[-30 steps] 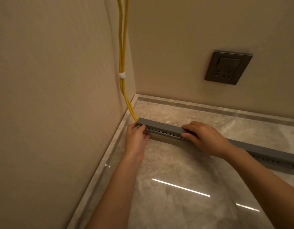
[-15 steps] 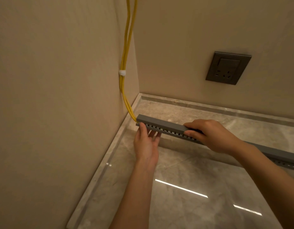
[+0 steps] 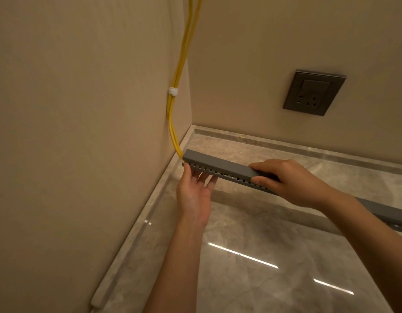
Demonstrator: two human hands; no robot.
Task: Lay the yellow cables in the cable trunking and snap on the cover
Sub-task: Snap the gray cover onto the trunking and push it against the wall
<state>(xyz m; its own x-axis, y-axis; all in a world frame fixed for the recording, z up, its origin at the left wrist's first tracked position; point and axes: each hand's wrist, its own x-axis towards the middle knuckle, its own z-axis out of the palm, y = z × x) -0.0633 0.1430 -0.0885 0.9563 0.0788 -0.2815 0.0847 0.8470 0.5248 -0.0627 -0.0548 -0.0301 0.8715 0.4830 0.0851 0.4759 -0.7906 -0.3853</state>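
A long grey cable trunking (image 3: 220, 167) with a row of holes along its side runs from the wall corner to the right edge, its cover on top. Yellow cables (image 3: 180, 64) come down the left wall, pass a white clip (image 3: 173, 91) and enter the trunking's left end. My left hand (image 3: 195, 193) is under the left end, palm up, fingers touching its underside. My right hand (image 3: 286, 179) grips the trunking from above, fingers over the cover and thumb on the holed side.
A dark wall socket (image 3: 314, 92) sits on the far wall. A stone skirting (image 3: 286, 144) borders the glossy marble floor (image 3: 252, 267) along both walls. The left wall is close beside my left arm.
My left hand has turned from pinching the trunking's end to lying palm up beneath it. The trunking's left end has risen slightly off the floor. My right hand keeps its grip.
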